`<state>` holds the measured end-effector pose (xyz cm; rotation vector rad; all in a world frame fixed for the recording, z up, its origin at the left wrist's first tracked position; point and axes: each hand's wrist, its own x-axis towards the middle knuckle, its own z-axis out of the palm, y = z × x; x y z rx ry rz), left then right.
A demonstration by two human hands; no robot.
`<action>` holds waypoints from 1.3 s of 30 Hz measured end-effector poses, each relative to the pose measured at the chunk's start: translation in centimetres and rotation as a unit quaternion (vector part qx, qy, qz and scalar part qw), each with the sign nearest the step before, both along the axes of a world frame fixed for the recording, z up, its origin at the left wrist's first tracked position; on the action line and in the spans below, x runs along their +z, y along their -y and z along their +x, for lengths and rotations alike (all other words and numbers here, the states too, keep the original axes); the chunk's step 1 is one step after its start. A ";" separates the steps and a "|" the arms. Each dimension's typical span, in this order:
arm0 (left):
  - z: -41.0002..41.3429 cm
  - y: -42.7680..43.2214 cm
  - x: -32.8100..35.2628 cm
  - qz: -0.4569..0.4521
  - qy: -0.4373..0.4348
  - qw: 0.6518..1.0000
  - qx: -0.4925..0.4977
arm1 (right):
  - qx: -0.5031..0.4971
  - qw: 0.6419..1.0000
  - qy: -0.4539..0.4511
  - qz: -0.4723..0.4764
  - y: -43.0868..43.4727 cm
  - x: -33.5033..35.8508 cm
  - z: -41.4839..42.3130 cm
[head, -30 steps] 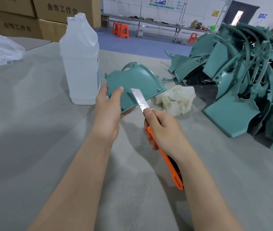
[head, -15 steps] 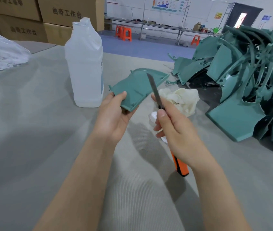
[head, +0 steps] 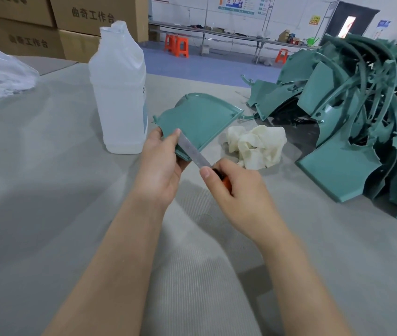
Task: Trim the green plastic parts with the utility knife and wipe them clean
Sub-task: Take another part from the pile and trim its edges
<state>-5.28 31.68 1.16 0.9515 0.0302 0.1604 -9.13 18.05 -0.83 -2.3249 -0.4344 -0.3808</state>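
1. The bottle [head: 120, 93] stands on the desk [head: 47, 214], left of the plastic part [head: 199, 117] held in the left hand [head: 161, 170]
2. The knife [head: 192, 151] in the right hand [head: 238, 195] lies on the part's near edge
3. The cloth [head: 258, 146] lies on the desk between the part and the pile of parts [head: 350, 117] at right
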 end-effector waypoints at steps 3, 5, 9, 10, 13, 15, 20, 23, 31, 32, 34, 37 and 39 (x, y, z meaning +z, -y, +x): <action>0.0 0.0 0.0 0.011 0.001 1.000 0.003 | -0.002 1.000 -0.005 -0.010 0.1 0.0 0.1; 0.0 0.0 0.1 0.015 0.002 1.000 0.005 | -0.005 1.000 0.000 -0.012 0.0 -0.1 0.0; -0.1 0.1 0.1 0.031 0.003 0.999 0.010 | -0.049 0.998 0.026 -0.010 0.2 0.1 0.3; -0.1 0.2 0.0 0.036 0.003 0.999 0.010 | -0.062 0.998 0.027 -0.011 0.4 0.1 0.4; 0.0 0.3 -0.1 0.051 -0.004 0.999 0.013 | -0.087 0.996 0.017 0.003 1.1 -0.1 0.9; 0.1 0.2 -0.2 0.064 -0.009 0.998 0.018 | -0.114 0.993 0.027 0.006 1.6 -0.3 1.2; 0.3 0.1 -0.3 0.077 -0.009 0.996 0.033 | -0.111 0.986 0.033 0.119 2.2 0.1 1.3; 0.3 0.0 -0.4 0.068 -0.006 0.997 0.037 | -0.026 0.996 0.009 0.084 1.5 0.0 0.8; 0.1 -0.1 -0.2 0.061 0.001 0.997 0.036 | 0.039 0.999 -0.026 0.009 0.8 -0.1 0.3; 0.1 -0.1 -0.3 0.061 -0.001 0.998 0.036 | 0.037 0.999 -0.026 0.008 0.8 -0.1 0.3; 0.1 -0.2 -0.3 0.057 -0.004 0.998 0.033 | 0.032 0.999 -0.025 0.007 0.8 -0.1 0.3; 0.2 -0.2 -0.3 0.057 -0.006 0.998 0.032 | 0.023 1.000 -0.020 -0.006 0.7 -0.1 0.4; 0.2 -0.2 -0.4 0.057 -0.007 0.998 0.033 | 0.016 1.000 -0.016 -0.015 0.7 -0.1 0.4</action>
